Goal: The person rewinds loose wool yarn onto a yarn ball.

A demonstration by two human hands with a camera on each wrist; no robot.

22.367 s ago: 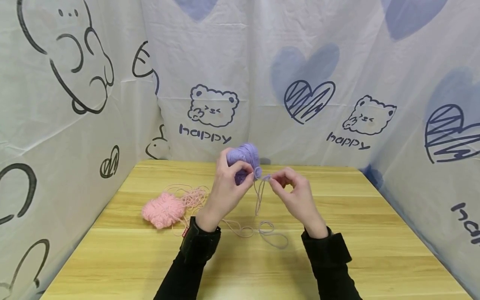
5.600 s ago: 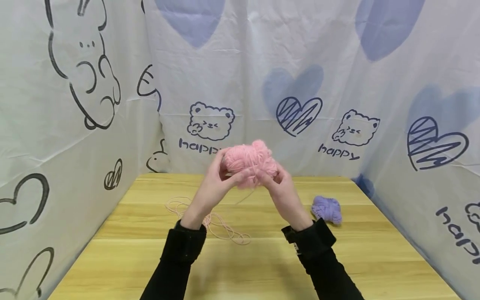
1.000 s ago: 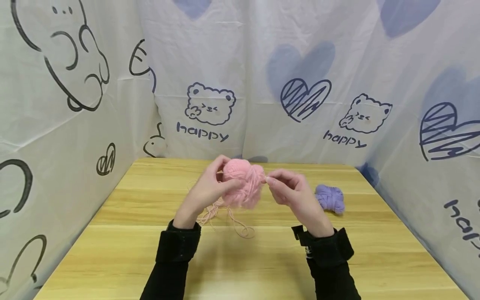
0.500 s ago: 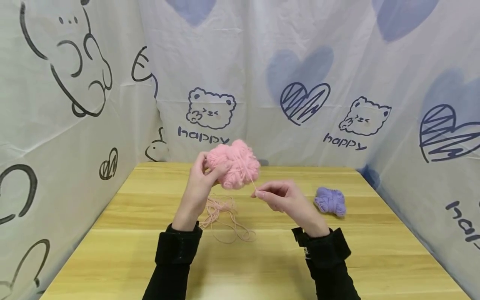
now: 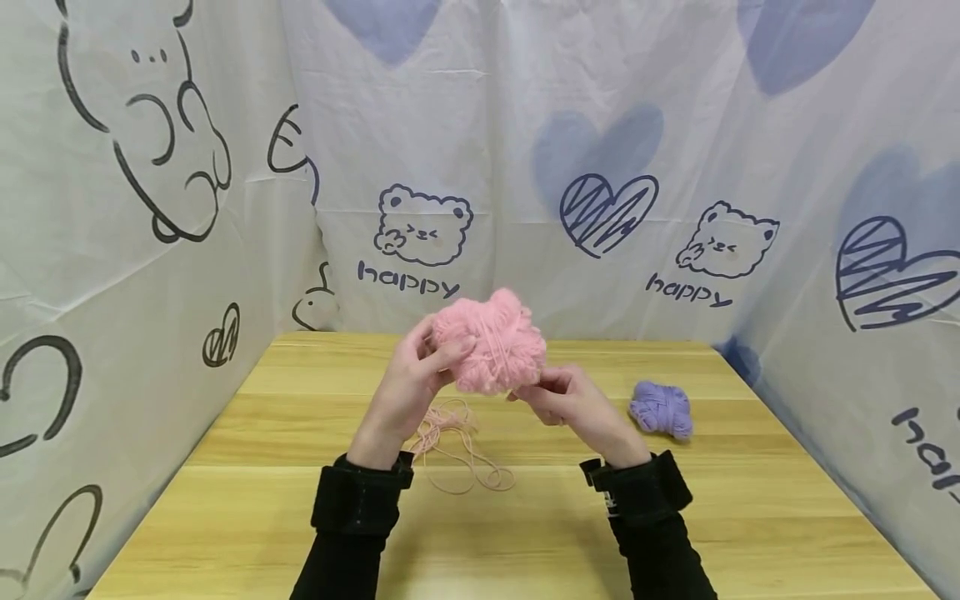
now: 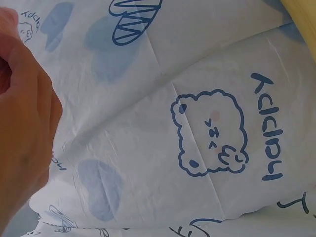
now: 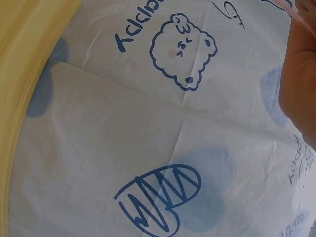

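Note:
A bundle of pink yarn (image 5: 491, 346) is held up over the table in the head view, with several strands wrapped across its middle. My left hand (image 5: 408, 367) grips its left side, the thumb lying across the front. At the bundle's lower right, my right hand (image 5: 573, 406) pinches a strand, its fingertips partly hidden by the yarn. The right wrist view catches a thin pink strand (image 7: 295, 11) by that hand's edge. Only the back of the left hand (image 6: 29, 118) shows in the left wrist view, its grip out of frame.
Loose pink yarn (image 5: 433, 427) lies tangled on the wooden table (image 5: 300, 517) behind the left wrist, with a loop toward the front. A wound purple yarn bundle (image 5: 662, 410) rests right of the right hand. Printed white cloth (image 5: 517, 167) encloses the table's back and sides.
Over the last second the pink bundle has been turned in the left hand, lifted left, then brought back right. The right hand drew a strand down and now sits beneath the bundle's right edge.

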